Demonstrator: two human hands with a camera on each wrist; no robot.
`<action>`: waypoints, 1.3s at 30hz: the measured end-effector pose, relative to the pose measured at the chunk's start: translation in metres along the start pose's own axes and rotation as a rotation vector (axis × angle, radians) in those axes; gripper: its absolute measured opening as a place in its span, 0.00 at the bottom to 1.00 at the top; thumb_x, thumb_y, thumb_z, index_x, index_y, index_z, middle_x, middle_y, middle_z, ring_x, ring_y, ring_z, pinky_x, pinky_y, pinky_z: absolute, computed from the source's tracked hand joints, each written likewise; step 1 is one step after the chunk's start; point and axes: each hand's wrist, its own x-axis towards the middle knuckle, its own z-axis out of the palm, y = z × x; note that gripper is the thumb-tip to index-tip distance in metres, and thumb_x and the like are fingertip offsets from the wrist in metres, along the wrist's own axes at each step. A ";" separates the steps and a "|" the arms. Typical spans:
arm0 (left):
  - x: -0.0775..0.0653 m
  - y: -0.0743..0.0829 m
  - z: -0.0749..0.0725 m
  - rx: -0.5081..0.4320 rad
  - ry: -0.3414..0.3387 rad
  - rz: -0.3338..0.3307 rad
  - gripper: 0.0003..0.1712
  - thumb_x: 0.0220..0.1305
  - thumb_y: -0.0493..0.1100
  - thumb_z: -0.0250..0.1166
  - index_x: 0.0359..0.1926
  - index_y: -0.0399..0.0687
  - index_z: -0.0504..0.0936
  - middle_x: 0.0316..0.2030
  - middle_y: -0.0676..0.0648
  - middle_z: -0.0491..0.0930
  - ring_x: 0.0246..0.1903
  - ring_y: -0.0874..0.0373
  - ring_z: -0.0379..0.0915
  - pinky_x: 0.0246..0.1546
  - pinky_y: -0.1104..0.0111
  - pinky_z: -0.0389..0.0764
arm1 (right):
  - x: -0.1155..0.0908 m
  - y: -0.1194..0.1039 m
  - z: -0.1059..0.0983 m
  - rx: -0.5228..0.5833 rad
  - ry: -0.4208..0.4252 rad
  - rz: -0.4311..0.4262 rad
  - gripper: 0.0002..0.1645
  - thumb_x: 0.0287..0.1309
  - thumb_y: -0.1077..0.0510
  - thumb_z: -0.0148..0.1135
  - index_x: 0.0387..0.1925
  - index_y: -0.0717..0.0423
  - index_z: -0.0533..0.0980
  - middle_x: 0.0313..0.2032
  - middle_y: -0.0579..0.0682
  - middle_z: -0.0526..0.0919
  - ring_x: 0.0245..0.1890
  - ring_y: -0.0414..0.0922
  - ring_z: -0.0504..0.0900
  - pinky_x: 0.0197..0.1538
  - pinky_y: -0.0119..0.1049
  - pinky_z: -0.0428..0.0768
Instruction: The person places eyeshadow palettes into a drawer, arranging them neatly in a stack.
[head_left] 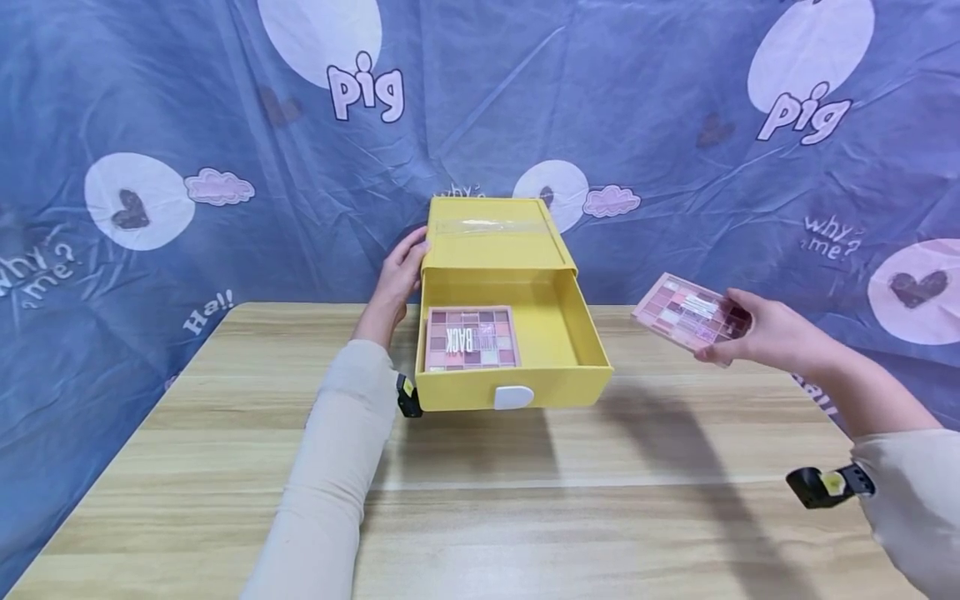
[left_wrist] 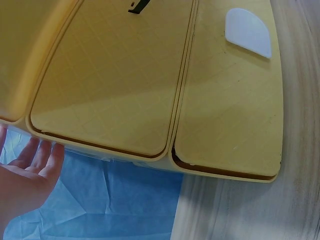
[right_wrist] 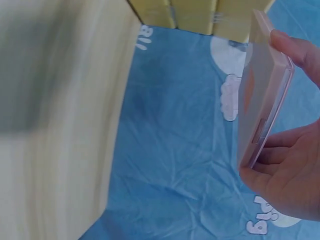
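A yellow drawer box (head_left: 491, 233) stands on the table with its top drawer (head_left: 585, 329) pulled out. Inside the drawer, on the left, lies a pink eyeshadow palette (head_left: 472, 337) with a grid of pans and large lettering on its clear lid. My left hand (head_left: 401, 279) rests against the left side of the box near its top edge; in the left wrist view its fingers (left_wrist: 42, 155) lie extended along the box's edge. Off to the right of the drawer, above the table, my right hand (head_left: 765, 329) grips a second eyeshadow palette (head_left: 686, 310) by one end, thumb and fingers on opposite edges.
The wooden table (head_left: 480, 533) runs under the box and both arms. A blue printed cloth (head_left: 480, 100) hangs behind it. A white handle (head_left: 513, 397) sits on the drawer front. Each wrist carries a small black camera (head_left: 825, 485).
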 end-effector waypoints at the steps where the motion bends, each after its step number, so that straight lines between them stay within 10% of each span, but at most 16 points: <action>1: 0.000 0.000 0.000 -0.002 -0.001 0.002 0.25 0.59 0.48 0.52 0.59 0.55 0.65 0.52 0.48 0.68 0.41 0.60 0.65 0.37 0.68 0.66 | 0.002 -0.002 -0.002 -0.003 0.001 -0.003 0.59 0.36 0.47 0.69 0.58 0.77 0.46 0.37 0.65 0.69 0.35 0.54 0.67 0.37 0.46 0.65; 9: -0.001 0.002 -0.001 -0.012 0.002 -0.001 0.25 0.59 0.48 0.53 0.59 0.54 0.65 0.52 0.48 0.67 0.40 0.61 0.66 0.37 0.69 0.67 | 0.011 -0.022 -0.013 -0.020 -0.007 -0.044 0.46 0.35 0.47 0.70 0.51 0.67 0.58 0.33 0.57 0.69 0.33 0.50 0.67 0.33 0.41 0.66; 39: 0.000 0.001 0.000 0.004 0.001 -0.001 0.26 0.58 0.49 0.53 0.59 0.55 0.65 0.54 0.49 0.65 0.44 0.59 0.63 0.44 0.61 0.64 | 0.032 -0.089 -0.014 0.063 -0.041 -0.140 0.59 0.32 0.52 0.71 0.62 0.67 0.48 0.48 0.62 0.66 0.42 0.52 0.65 0.46 0.45 0.63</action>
